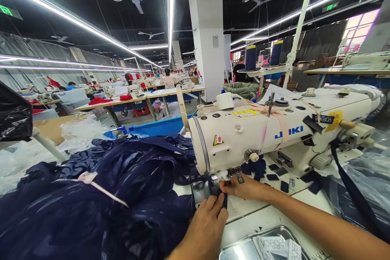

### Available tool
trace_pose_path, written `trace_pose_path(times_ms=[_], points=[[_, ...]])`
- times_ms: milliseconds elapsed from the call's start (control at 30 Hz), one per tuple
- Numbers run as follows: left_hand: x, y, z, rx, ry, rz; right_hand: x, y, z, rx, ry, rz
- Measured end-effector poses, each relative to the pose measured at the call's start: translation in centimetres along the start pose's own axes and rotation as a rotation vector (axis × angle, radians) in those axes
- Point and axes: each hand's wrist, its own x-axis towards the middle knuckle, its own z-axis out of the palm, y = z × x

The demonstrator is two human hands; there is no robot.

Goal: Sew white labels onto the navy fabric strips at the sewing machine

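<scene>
A white sewing machine (231,140) stands across the middle, its needle area just beyond both hands. My left hand (209,219) has its fingers bent and pressed on a small strip of navy fabric (224,202) in front of the presser foot (214,183). From the right, my right hand (243,188) reaches under the machine head, its fingertips pinched at the same strip beside the foot. A large heap of navy fabric (122,170) lies left of the needle, partly against the machine bed.
Small navy patches (272,177) and labels lie on the bed behind my right arm. A metal tray (240,252) with white labels is at the front. Thread cones (250,57) stand behind the machine. Other people sit at distant tables.
</scene>
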Motion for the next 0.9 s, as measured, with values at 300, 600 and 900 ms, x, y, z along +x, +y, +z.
trace_pose_path(times_ms=[300,600,900], points=[[0.2,0.1,-0.8,-0.056,0.028,-0.062,-0.7,-0.7,-0.1,-0.457,0.044,-0.169],[-0.3,0.0,0.7,0.026,0.274,0.009,-2.5,0.0,1.5,-0.916,0.120,-0.537],[-0.1,0.1,0.6,-0.007,0.299,-0.070,-2.2,0.3,0.7,-0.915,0.159,-0.607]])
